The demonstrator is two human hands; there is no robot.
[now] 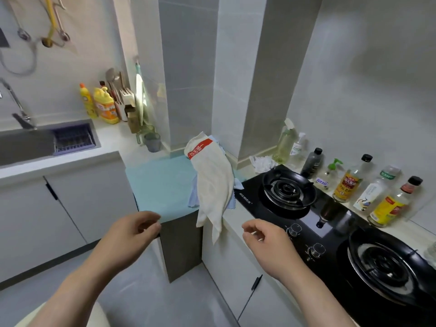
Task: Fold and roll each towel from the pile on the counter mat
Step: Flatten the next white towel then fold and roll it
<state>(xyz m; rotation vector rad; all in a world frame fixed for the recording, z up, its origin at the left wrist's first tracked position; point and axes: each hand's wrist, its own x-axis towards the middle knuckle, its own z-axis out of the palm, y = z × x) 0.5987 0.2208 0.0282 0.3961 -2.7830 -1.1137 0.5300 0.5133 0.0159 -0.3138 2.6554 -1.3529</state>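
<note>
In the head view, the pile of towels lies on the right part of the teal mat [160,185], which covers the tabletop [111,140] between the sink [26,143] and the black gas hob [304,208]. On top is a cream towel [213,185] with a red label [199,149] at its far end. It runs crumpled toward the viewer, and its near end droops over the front edge of the tabletop. Under it a pale blue towel [194,195] shows at both sides, with one corner reaching onto the hob's edge.

Both hands are raised in front of the tabletop, well apart, with the hanging end of the cream towel between them and slightly farther away. The left hand [132,234] has its fingers loosely curled and holds nothing. Its fingertips are just beside the mat's near front corner, and contact with it cannot be made out. The right hand [264,241] hovers near the hob's knobs [293,230], to the right of the towel's drooping end, with its fingers also loosely bent and nothing in them. Neither hand touches a towel.

Bottles [348,182] line the wall behind the hob.
</note>
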